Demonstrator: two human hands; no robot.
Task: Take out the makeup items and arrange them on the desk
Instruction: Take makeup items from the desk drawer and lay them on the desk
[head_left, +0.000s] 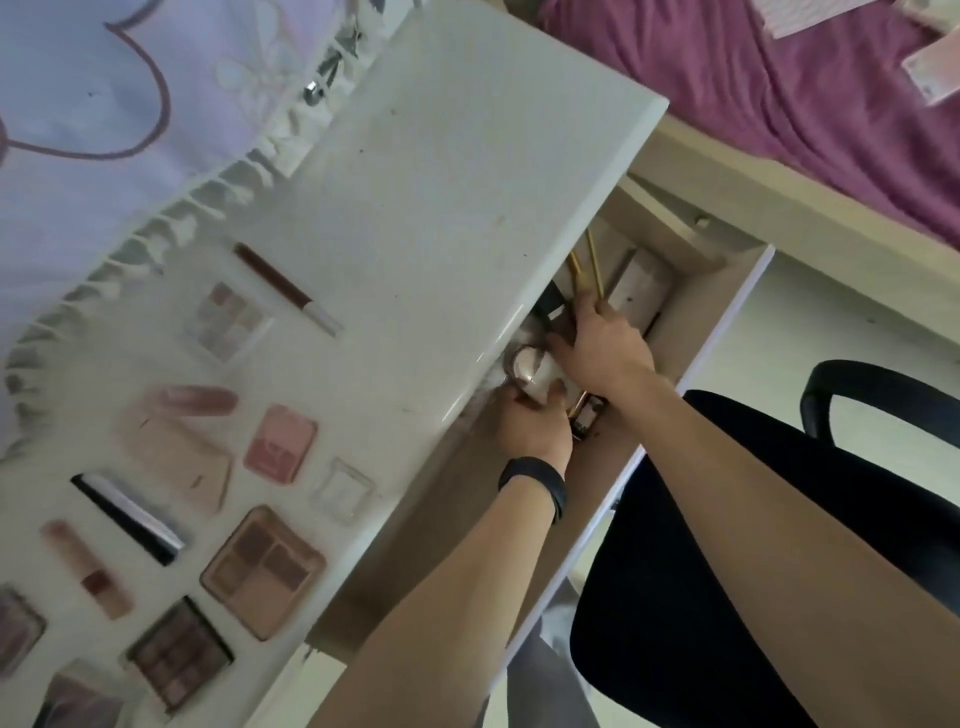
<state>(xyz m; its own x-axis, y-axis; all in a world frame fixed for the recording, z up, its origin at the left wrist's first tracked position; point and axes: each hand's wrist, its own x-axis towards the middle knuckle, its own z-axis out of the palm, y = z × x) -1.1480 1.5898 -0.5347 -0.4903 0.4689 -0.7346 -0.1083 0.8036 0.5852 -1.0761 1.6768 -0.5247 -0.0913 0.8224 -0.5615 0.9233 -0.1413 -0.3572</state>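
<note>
Both hands are down in the open drawer (696, 312) under the desk (441, 171) edge. Left hand (535, 431), black wristband (535, 480) on the wrist, grips a small round jar (530, 369) right below the desk lip, fingers curled round it. Right hand (597, 348) is just beside it and deeper in, palm down over the drawer contents, with fingertips at the foot of two gold sticks (595, 265). Its thumb is near or touching the jar; cannot tell if this hand holds anything. White box (636, 288) sits just right of the sticks, in the drawer's far corner. Makeup is already laid out on the desk's left part, all apart from each other: brown wand (285, 288), pale palette (226, 319), pink tube (192, 402), beige compact (179, 460), pink blush (280, 444), clear case (343, 491), black stick (127, 517), lipstick (85, 569), brown palette (262, 569), dark palette (179, 652). This side is blurred. Frilled cloth (78, 104) borders the desk's far edge. Black chair (779, 519) is under the right forearm, purple bedding (779, 104) top right.
</note>
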